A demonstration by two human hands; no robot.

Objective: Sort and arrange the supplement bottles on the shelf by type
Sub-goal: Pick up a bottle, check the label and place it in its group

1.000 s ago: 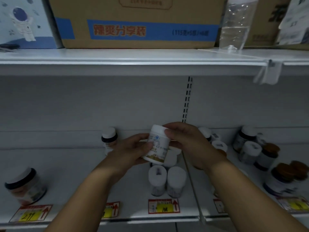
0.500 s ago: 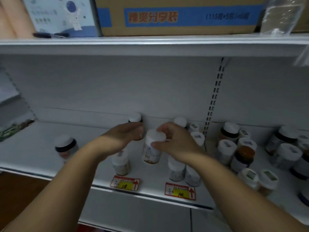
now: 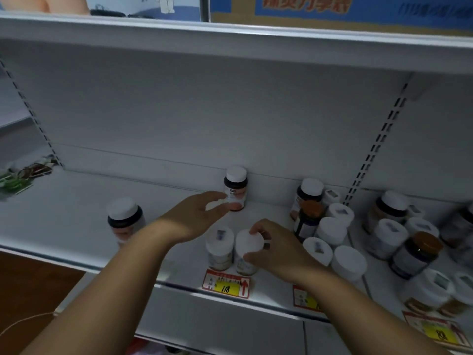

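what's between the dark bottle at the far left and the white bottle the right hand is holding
In the head view, the left hand and forearm cross that stretch, and a white-lidded bottle stands right beside the held white bottle, left of it.

Smooth matt white-painted metal on the shelf (image 3: 84, 224) and its back panel (image 3: 204, 119). Matt white plastic on the cap of the white bottle (image 3: 246, 252) under the right hand (image 3: 276, 249). Dark glossy plastic on the far bottle (image 3: 235, 188). Printed paper on the near price tag (image 3: 226, 283). Brown wood-look floor (image 3: 33, 285) at near left. Cardboard on the upper-shelf box (image 3: 332, 14).

two bottles (image 3: 231, 248) side by side, shelf (image 3: 84, 216) front
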